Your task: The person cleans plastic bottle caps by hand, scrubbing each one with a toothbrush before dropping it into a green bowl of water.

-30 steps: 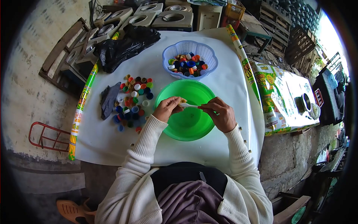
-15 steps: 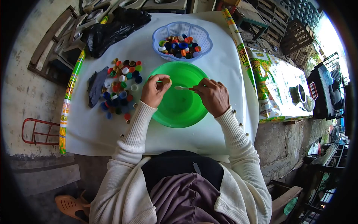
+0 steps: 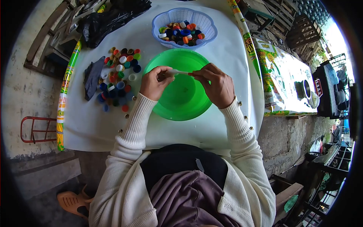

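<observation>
Over the green basin (image 3: 181, 108), my right hand (image 3: 218, 85) pinches a toothbrush (image 3: 183, 72) with a red part by the fingers and a pale head end. The brush lies level, its head reaching the fingertips of my left hand (image 3: 154, 83). My left fingers are closed on a small bottle cap, mostly hidden now by the fingers and brush. To the left, loose bottle caps (image 3: 120, 68) of many colours spread over the white table cover (image 3: 98, 130). Beyond the basin a blue plastic basket (image 3: 209, 23) holds more caps.
A dark grey cloth (image 3: 92, 79) lies left of the loose caps. A black plastic bag (image 3: 102, 28) is bunched at the far left corner. Several small metallic pieces lie near both forearms. Another covered table (image 3: 283, 81) stands to the right.
The toothbrush has come left, so its head now meets the cap at my left fingertips; before, a gap separated them. The view has shifted slightly, moving the table contents up in the picture.
</observation>
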Available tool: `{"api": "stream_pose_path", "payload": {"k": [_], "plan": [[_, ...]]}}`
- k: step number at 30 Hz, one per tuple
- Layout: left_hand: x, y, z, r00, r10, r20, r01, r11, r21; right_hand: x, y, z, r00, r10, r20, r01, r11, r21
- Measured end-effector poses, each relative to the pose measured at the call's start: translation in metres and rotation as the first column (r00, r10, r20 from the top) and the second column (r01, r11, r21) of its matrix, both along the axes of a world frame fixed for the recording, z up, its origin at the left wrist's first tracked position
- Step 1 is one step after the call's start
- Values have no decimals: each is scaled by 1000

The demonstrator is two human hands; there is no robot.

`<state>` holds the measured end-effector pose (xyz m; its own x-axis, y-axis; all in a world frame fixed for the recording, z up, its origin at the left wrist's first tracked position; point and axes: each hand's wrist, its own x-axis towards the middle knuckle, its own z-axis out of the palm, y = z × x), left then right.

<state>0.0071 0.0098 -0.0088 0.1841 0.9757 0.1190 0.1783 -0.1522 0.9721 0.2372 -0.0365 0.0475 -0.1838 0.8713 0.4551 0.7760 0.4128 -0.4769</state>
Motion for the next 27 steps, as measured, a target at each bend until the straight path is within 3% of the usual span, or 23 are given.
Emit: {"api": "stream_pose_path", "payload": {"k": [2, 5, 7, 11, 14, 18, 22, 27], "plan": [[-1, 1, -5, 1000, -27, -15, 27, 1000, -11, 1, 2, -2, 995, -93, 22, 92, 995, 39], [-4, -2, 9, 991, -55, -120, 51, 998, -36, 2, -3, 1, 1000, 27, 10, -27, 1000, -15], [-5, -2, 6, 989, -46, -139, 41, 998, -42, 1, 0, -2, 996, -62, 62, 63, 998, -14], [-3, 0, -2, 986, 76, -145, -57, 990, 130, 5, 6, -20, 973, -103, 207, 95, 994, 48], [-1, -2, 4, 987, 96, -129, -79, 989, 128, 6, 8, -34, 936, 114, 334, -110, 993, -31], [0, -4, 10, 997, 61, 45, -61, 998, -3, 2, 2, -10, 988, -80, 130, 79, 997, 9], [-7, -2, 16, 981, -29, 192, 73, 972, -224, 0, -7, 3, 986, -77, -149, 78, 997, 3], [-4, -9, 17, 950, -50, 307, 123, 967, -224, -3, -11, -6, 990, -99, -103, 96, 995, -31]]}}
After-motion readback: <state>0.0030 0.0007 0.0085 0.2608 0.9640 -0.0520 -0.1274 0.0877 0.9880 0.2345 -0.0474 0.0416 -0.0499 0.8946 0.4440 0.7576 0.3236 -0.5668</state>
